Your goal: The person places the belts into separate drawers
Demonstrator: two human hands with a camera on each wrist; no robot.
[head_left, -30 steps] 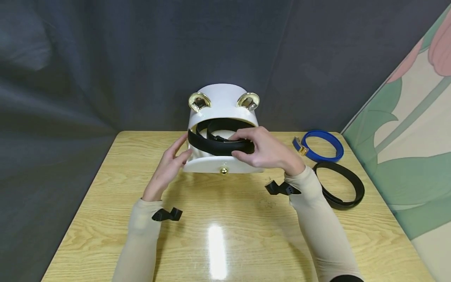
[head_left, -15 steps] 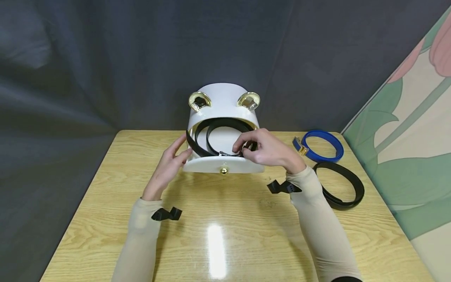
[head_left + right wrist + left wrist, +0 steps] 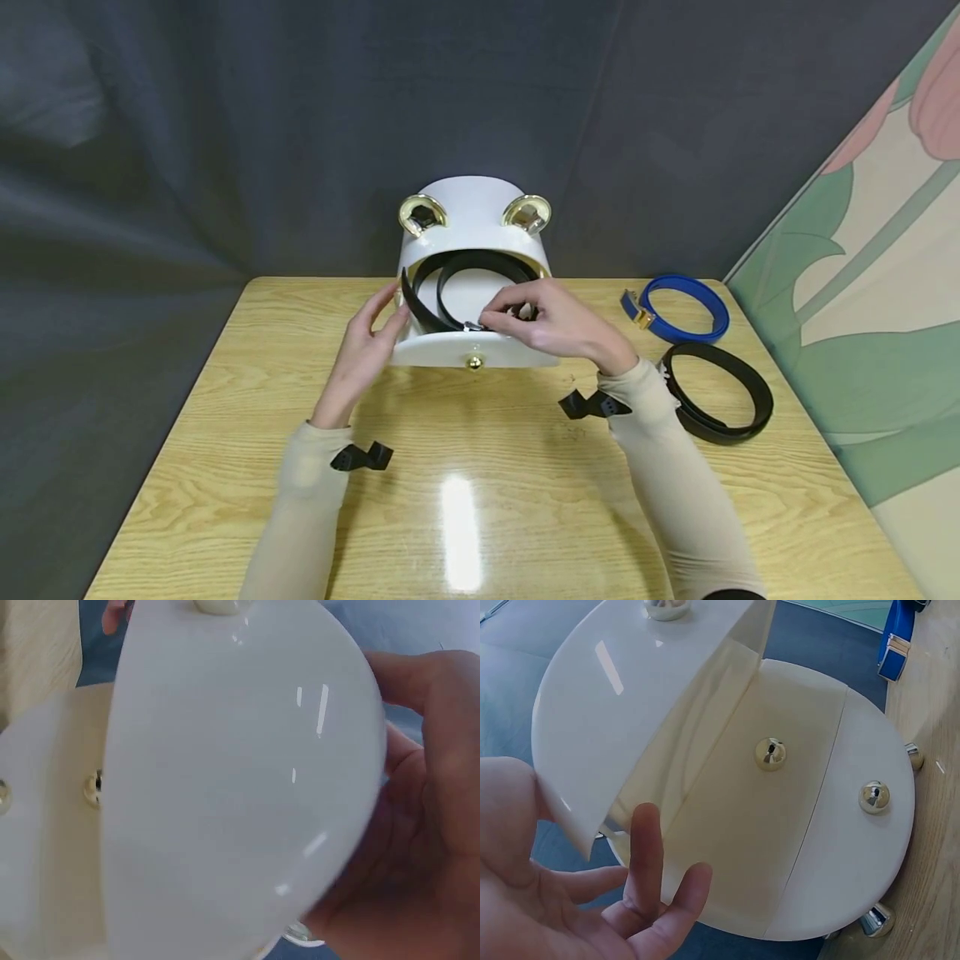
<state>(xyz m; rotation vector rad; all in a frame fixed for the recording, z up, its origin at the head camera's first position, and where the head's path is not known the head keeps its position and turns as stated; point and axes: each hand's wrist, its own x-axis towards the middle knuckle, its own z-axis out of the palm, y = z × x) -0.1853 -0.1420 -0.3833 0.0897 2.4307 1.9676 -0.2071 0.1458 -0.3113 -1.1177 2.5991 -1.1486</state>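
Observation:
A white rounded container point(image 3: 474, 212) with two gold ear-like rings stands at the back middle, its front panel point(image 3: 438, 350) tilted out. Inside lies a coiled black belt point(image 3: 423, 310), its silver buckle point(image 3: 472, 326) low behind the panel and one end rising at the left. My right hand point(image 3: 558, 325) reaches over the right side, thumb and forefinger pinching the belt by the buckle. My left hand point(image 3: 358, 358) touches the container's left edge with extended fingers. In the left wrist view that hand point(image 3: 622, 900) is beside the panel point(image 3: 622, 697); the panel point(image 3: 240, 780) hides the right fingertips in the right wrist view.
To the right on the wooden table point(image 3: 225, 467) lie a coiled blue belt point(image 3: 693, 285) with a gold buckle and another coiled black belt point(image 3: 757, 387), close to my right sleeve. A dark curtain point(image 3: 300, 125) hangs behind, and a floral cloth point(image 3: 862, 333) is at the right.
The belt's front stretch, raised across the opening a second ago, has dropped behind the panel. My right hand first closed at the right side, then shifted slightly left toward the buckle. My left hand stays nearly still.

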